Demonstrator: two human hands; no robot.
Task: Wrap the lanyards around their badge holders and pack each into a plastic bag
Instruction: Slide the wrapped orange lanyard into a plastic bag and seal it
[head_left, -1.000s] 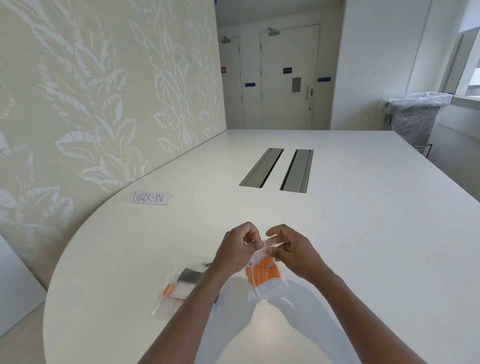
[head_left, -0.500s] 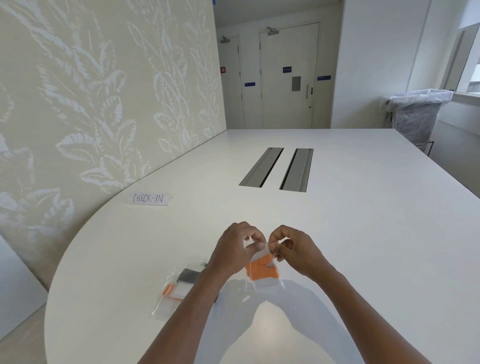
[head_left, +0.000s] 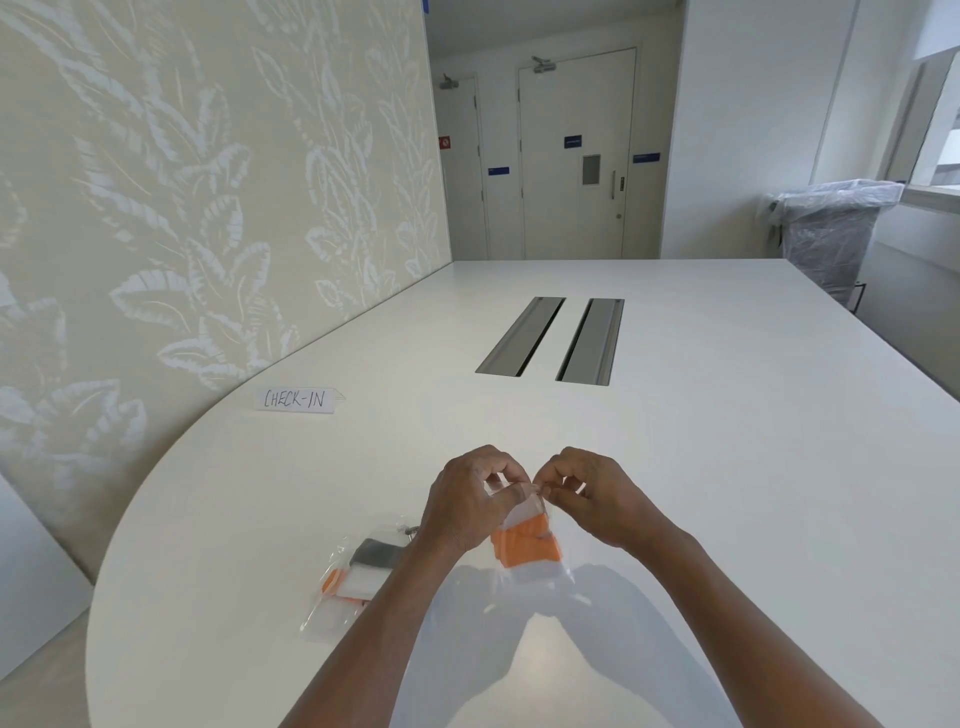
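Head view: the left hand (head_left: 470, 501) and right hand (head_left: 597, 499) have drawn closer together than a second ago, both pinching the top edge of the bag (head_left: 535, 558), which hangs above the table (head_left: 727, 467). The orange lanyard (head_left: 524, 543) sits inside it. The mouth looks nearly sealed, so this bag seems almost done. Packed bags (head_left: 353, 577) lie just left of the left forearm. Right and ahead the table is open; its rounded edge curves near left.

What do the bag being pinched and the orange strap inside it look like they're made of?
The small clear bag looks like thin glossy plastic film: see-through, crinkled, catching glints. The folded orange lanyard inside looks like matte woven fabric, probably polyester; the weave is too small to confirm.
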